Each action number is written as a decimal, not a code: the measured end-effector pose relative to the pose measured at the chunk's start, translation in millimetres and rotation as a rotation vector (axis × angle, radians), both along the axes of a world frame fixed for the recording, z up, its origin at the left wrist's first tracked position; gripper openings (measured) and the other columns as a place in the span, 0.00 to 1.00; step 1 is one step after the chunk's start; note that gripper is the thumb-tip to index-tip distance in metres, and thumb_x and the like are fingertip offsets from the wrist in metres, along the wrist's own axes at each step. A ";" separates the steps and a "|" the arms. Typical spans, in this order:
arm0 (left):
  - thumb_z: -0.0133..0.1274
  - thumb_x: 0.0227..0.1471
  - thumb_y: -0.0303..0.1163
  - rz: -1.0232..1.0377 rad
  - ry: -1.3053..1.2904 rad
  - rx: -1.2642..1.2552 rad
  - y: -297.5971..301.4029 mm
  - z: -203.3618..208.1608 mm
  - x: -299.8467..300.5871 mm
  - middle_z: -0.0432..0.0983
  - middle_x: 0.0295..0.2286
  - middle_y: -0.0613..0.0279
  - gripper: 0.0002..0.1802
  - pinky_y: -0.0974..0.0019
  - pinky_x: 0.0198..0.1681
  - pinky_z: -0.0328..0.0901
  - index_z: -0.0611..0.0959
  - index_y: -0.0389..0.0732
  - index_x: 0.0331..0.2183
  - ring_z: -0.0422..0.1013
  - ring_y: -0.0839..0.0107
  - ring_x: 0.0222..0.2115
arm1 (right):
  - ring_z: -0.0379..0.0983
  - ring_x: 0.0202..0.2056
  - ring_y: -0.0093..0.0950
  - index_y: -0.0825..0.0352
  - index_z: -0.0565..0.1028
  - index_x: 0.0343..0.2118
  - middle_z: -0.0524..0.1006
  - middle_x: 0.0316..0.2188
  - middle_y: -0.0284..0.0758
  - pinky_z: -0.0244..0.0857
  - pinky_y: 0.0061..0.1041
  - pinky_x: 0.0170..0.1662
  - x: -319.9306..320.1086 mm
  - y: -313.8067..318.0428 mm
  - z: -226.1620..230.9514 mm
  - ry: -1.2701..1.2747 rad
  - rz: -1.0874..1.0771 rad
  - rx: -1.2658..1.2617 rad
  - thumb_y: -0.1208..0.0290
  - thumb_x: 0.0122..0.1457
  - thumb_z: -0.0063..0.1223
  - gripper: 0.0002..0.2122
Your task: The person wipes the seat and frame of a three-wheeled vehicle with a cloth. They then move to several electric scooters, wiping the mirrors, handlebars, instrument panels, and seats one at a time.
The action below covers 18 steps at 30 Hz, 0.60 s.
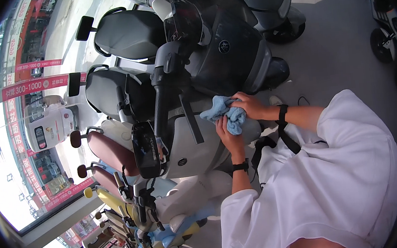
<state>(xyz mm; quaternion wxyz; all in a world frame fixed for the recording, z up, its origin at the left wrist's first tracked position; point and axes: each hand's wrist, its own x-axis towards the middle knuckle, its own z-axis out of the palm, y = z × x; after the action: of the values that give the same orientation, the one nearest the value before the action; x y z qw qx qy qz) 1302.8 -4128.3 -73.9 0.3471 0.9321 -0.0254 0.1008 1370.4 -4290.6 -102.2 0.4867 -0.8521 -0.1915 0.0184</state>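
A light blue cloth is bunched between my two hands in front of a light grey scooter's front panel. My left hand has its fingers closed on the cloth's near side. On the far side, my right hand grips it with bent fingers. The cloth covers part of the fingertips. Whether it touches the scooter's front fender I cannot tell. Just beyond stands a dark grey scooter, its front panel close to my right hand.
More scooters line up on both sides, with a pinkish-brown seat and a cream one among them. Handlebars and mirrors jut out at the left. A glass front runs along that side. Other two-wheelers stand at the far right on the grey floor.
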 end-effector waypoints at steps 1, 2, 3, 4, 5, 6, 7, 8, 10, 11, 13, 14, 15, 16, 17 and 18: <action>0.56 0.44 0.18 -0.019 -0.086 0.011 -14.9 14.8 21.9 0.66 0.54 0.49 0.32 0.50 0.61 0.54 0.72 0.37 0.54 0.60 0.46 0.57 | 0.68 0.52 0.40 0.60 0.77 0.46 0.70 0.50 0.37 0.66 0.34 0.53 18.5 -12.7 18.6 -0.064 -0.046 0.025 0.74 0.48 0.61 0.19; 0.56 0.44 0.18 -0.039 -0.172 0.021 -27.6 27.3 42.7 0.65 0.54 0.48 0.31 0.48 0.62 0.53 0.72 0.37 0.54 0.59 0.45 0.58 | 0.68 0.52 0.40 0.60 0.77 0.46 0.70 0.50 0.37 0.66 0.34 0.53 38.0 -24.2 35.7 -0.064 -0.042 0.027 0.74 0.48 0.61 0.19; 0.55 0.46 0.19 -0.060 -0.287 0.034 -38.5 33.8 64.1 0.65 0.54 0.49 0.31 0.45 0.62 0.52 0.72 0.37 0.54 0.57 0.44 0.59 | 0.67 0.53 0.40 0.60 0.76 0.46 0.69 0.51 0.37 0.65 0.36 0.54 56.7 -36.2 54.1 -0.208 -0.103 0.060 0.74 0.47 0.62 0.20; 0.55 0.46 0.20 -0.073 -0.340 0.048 -49.8 41.1 83.7 0.64 0.56 0.49 0.32 0.44 0.63 0.51 0.71 0.38 0.55 0.56 0.44 0.60 | 0.66 0.54 0.41 0.59 0.76 0.47 0.69 0.52 0.37 0.64 0.37 0.55 72.8 -46.4 64.4 -0.349 -0.169 0.090 0.73 0.47 0.62 0.21; 0.56 0.45 0.20 -0.053 -0.380 0.071 -59.0 53.0 99.9 0.63 0.56 0.49 0.32 0.44 0.63 0.50 0.71 0.38 0.55 0.55 0.43 0.60 | 0.66 0.54 0.41 0.59 0.76 0.47 0.69 0.52 0.37 0.64 0.37 0.55 87.3 -48.5 72.7 -0.348 -0.163 0.093 0.73 0.47 0.62 0.21; 0.56 0.44 0.19 -0.039 -0.419 0.087 -68.4 58.4 116.8 0.62 0.57 0.48 0.33 0.44 0.63 0.50 0.71 0.38 0.55 0.54 0.42 0.60 | 0.64 0.56 0.42 0.60 0.76 0.48 0.67 0.55 0.38 0.62 0.39 0.57 100.9 -52.2 77.8 -0.386 -0.227 0.098 0.73 0.45 0.63 0.23; 0.56 0.44 0.19 -0.037 -0.418 0.085 -72.9 55.6 134.8 0.62 0.57 0.48 0.33 0.44 0.63 0.50 0.71 0.38 0.55 0.54 0.42 0.60 | 0.62 0.57 0.43 0.60 0.75 0.49 0.65 0.57 0.39 0.60 0.41 0.59 112.9 -54.8 79.7 -0.423 -0.289 0.104 0.73 0.44 0.64 0.25; 0.57 0.43 0.20 -0.004 -0.396 0.100 -77.0 50.8 152.9 0.61 0.57 0.48 0.34 0.44 0.63 0.50 0.71 0.38 0.55 0.53 0.42 0.61 | 0.62 0.57 0.43 0.60 0.75 0.49 0.65 0.57 0.39 0.60 0.41 0.59 124.4 -57.7 76.0 -0.423 -0.293 0.099 0.73 0.44 0.64 0.25; 0.58 0.42 0.20 0.032 -0.374 0.115 -76.1 42.9 173.3 0.60 0.57 0.47 0.35 0.45 0.63 0.50 0.71 0.37 0.55 0.52 0.42 0.61 | 0.57 0.61 0.43 0.61 0.74 0.50 0.61 0.60 0.41 0.56 0.41 0.62 143.0 -56.0 63.5 -0.415 -0.235 -0.106 0.74 0.41 0.66 0.27; 0.58 0.41 0.21 0.028 -0.315 0.114 -72.2 39.0 179.3 0.60 0.58 0.47 0.35 0.46 0.63 0.50 0.71 0.37 0.54 0.52 0.42 0.61 | 0.53 0.63 0.44 0.63 0.74 0.50 0.58 0.63 0.43 0.54 0.41 0.64 145.5 -54.4 56.9 -0.374 -0.170 -0.192 0.75 0.38 0.66 0.29; 0.61 0.38 0.22 0.011 -0.250 0.160 -62.4 30.6 183.3 0.60 0.58 0.46 0.37 0.48 0.63 0.52 0.71 0.35 0.53 0.53 0.43 0.61 | 0.53 0.64 0.43 0.63 0.74 0.49 0.58 0.63 0.43 0.54 0.41 0.64 142.0 -50.9 46.6 -0.361 -0.163 -0.208 0.75 0.38 0.66 0.28; 0.61 0.38 0.22 0.017 -0.250 0.158 -56.6 26.2 180.8 0.60 0.58 0.46 0.37 0.48 0.63 0.52 0.71 0.35 0.53 0.53 0.43 0.61 | 0.53 0.64 0.43 0.64 0.75 0.47 0.58 0.63 0.43 0.54 0.41 0.64 139.5 -48.1 43.1 -0.347 -0.160 -0.224 0.75 0.38 0.66 0.27; 0.62 0.37 0.22 0.021 -0.247 0.200 -49.9 22.4 174.6 0.61 0.57 0.45 0.37 0.48 0.63 0.53 0.71 0.35 0.53 0.53 0.43 0.61 | 0.53 0.64 0.43 0.64 0.75 0.47 0.58 0.63 0.43 0.54 0.41 0.64 135.2 -44.4 39.8 -0.349 -0.154 -0.225 0.75 0.38 0.66 0.27; 0.62 0.36 0.22 0.022 -0.242 0.237 -45.8 17.6 167.6 0.61 0.57 0.44 0.37 0.48 0.62 0.54 0.72 0.34 0.53 0.54 0.43 0.61 | 0.52 0.64 0.42 0.64 0.76 0.46 0.58 0.63 0.42 0.54 0.41 0.64 128.6 -43.1 37.0 -0.335 -0.084 -0.267 0.75 0.39 0.65 0.25; 0.62 0.37 0.22 0.048 -0.228 0.256 -41.1 11.8 159.1 0.62 0.56 0.43 0.36 0.48 0.61 0.56 0.72 0.33 0.52 0.56 0.42 0.59 | 0.52 0.64 0.41 0.63 0.77 0.44 0.59 0.62 0.41 0.55 0.41 0.64 122.0 -41.0 35.3 -0.322 -0.017 -0.309 0.75 0.40 0.64 0.23; 0.62 0.37 0.22 0.050 -0.228 0.248 -36.7 6.5 148.7 0.62 0.56 0.43 0.36 0.48 0.61 0.56 0.72 0.33 0.52 0.56 0.42 0.59 | 0.52 0.64 0.41 0.63 0.77 0.44 0.59 0.62 0.41 0.55 0.41 0.64 116.9 -36.2 33.6 -0.322 -0.015 -0.317 0.75 0.40 0.64 0.23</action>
<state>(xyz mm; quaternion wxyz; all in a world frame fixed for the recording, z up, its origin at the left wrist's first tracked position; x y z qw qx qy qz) 1451.5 -4165.0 -67.4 0.2215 0.9506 -0.0537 0.2108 1487.3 -4326.8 -68.7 0.3101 -0.9113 -0.2550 -0.0919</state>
